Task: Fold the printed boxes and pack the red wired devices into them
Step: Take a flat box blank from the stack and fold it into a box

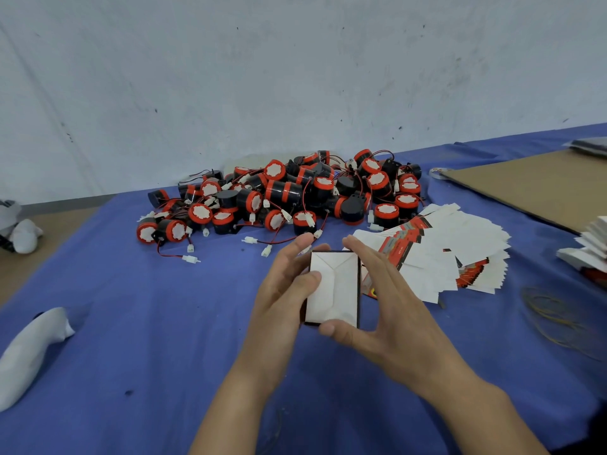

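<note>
A small folded box point(333, 287), white inside with dark edges, is held between both hands above the blue table cover, its open side facing me. My left hand point(285, 290) grips its left side with the thumb on the white flap. My right hand point(384, 297) holds its right side, the thumb under the lower edge and the fingers stretched along the wall. A heap of red and black wired devices point(282, 195) lies behind the hands. Flat printed boxes point(437, 244) are fanned out to the right.
A sheet of brown cardboard point(538, 185) lies at the back right, with a stack of white folded items point(591, 247) at the right edge. Yellow rubber bands point(555, 316) lie on the blue cover point(131, 323). A white cloth bundle point(29, 349) sits at the left.
</note>
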The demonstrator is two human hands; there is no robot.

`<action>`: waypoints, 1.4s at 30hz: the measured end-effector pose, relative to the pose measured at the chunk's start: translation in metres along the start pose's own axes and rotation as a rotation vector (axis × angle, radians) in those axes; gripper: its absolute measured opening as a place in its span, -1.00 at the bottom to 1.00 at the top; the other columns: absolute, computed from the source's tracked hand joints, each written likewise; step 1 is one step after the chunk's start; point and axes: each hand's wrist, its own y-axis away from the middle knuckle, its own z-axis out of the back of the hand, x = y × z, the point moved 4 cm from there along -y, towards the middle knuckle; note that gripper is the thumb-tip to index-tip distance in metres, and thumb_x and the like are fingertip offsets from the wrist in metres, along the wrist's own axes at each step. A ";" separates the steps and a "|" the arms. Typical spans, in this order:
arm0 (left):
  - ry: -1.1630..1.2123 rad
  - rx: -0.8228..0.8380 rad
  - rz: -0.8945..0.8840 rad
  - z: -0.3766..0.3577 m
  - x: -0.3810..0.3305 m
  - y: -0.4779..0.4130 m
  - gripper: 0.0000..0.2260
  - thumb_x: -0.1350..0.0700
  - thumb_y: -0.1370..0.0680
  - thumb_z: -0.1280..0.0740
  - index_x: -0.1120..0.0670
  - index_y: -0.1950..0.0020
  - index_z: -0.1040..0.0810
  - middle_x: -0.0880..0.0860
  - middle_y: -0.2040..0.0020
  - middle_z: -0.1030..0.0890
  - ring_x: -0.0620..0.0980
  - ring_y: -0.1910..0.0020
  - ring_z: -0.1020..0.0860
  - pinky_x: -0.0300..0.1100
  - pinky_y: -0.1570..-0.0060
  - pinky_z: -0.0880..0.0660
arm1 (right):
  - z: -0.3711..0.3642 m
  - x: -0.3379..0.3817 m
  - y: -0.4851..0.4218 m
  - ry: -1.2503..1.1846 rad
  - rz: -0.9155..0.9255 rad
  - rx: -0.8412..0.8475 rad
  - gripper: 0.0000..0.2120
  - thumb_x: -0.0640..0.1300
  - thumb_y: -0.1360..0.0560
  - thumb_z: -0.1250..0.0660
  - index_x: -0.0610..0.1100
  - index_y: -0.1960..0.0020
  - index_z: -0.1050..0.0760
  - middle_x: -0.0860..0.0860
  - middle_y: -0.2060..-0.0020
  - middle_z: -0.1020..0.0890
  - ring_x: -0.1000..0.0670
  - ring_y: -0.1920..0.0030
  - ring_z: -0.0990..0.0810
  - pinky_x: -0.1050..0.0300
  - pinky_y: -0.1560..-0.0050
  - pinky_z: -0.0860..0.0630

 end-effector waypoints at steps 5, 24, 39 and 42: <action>-0.017 -0.012 -0.004 0.000 0.000 0.001 -0.64 0.10 -0.52 -0.27 -0.25 -0.23 -0.58 -0.09 -0.26 -0.63 -0.02 -0.26 -0.59 0.00 -0.12 -0.59 | -0.001 -0.003 0.000 -0.015 -0.024 0.019 -0.07 0.60 -0.29 -0.23 0.37 -0.52 0.06 0.62 -0.41 -0.04 0.47 -0.45 -0.05 0.48 -0.27 -0.13; 0.124 -0.103 0.187 0.005 -0.002 -0.003 -0.32 -0.16 -0.28 -0.46 -0.06 -0.39 -0.44 0.00 -0.05 -0.72 -0.05 0.02 -0.70 -0.10 0.06 -0.65 | 0.000 -0.005 0.001 -0.107 -0.092 0.066 -0.06 0.59 -0.16 -0.36 0.56 -0.41 0.04 0.56 -0.41 -0.12 0.47 -0.29 -0.28 0.24 -0.25 -0.38; 0.114 0.079 0.255 0.014 -0.009 0.000 -0.56 -0.16 -0.40 -0.50 -0.21 -0.28 -0.60 0.24 -0.19 -0.63 0.15 -0.12 -0.59 0.16 -0.17 -0.52 | 0.001 0.005 0.005 -0.084 -0.057 0.115 -0.10 0.58 -0.20 -0.33 0.58 -0.41 0.06 0.65 -0.35 -0.10 0.39 -0.35 -0.28 0.19 -0.27 -0.39; 0.087 0.093 0.231 0.017 -0.008 -0.001 -0.51 -0.19 -0.37 -0.44 -0.22 -0.31 -0.58 0.16 -0.24 -0.63 0.10 -0.13 -0.59 0.04 -0.09 -0.56 | 0.001 0.004 0.004 -0.074 -0.058 0.115 -0.10 0.57 -0.20 -0.34 0.60 -0.40 0.08 0.68 -0.31 -0.11 0.46 -0.31 -0.25 0.28 -0.19 -0.35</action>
